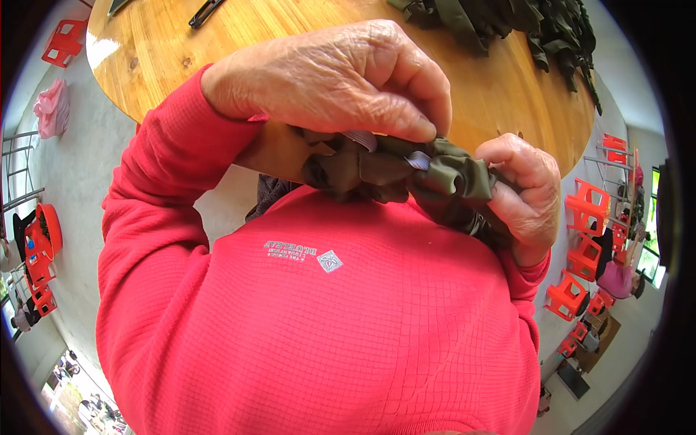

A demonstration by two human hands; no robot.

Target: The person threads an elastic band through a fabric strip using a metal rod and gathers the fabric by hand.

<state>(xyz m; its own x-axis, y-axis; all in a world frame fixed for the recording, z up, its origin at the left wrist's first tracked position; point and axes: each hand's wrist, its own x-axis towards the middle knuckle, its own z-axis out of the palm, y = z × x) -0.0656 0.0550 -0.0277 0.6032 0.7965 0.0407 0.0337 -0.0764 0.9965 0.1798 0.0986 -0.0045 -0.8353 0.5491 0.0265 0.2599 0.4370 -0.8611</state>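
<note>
A bunched dark green cloth (453,177) with small pale striped pieces on it is held up between my hands, over the table's near edge and close to my chest. My left hand (341,76) reaches across from the left, thumb and forefinger pinched at the top of the cloth; the forefinger's tip is hidden. At the right, my right hand (525,192) is closed round the right end of the same cloth, its fingers partly hidden by the folds.
More dark green cloth pieces (500,22) lie on the round wooden table (536,94) at its far right. A black tool (206,13) rests at the far left. Red stools (587,203) stand on the right and left. A person in pink (618,279) is at the far right.
</note>
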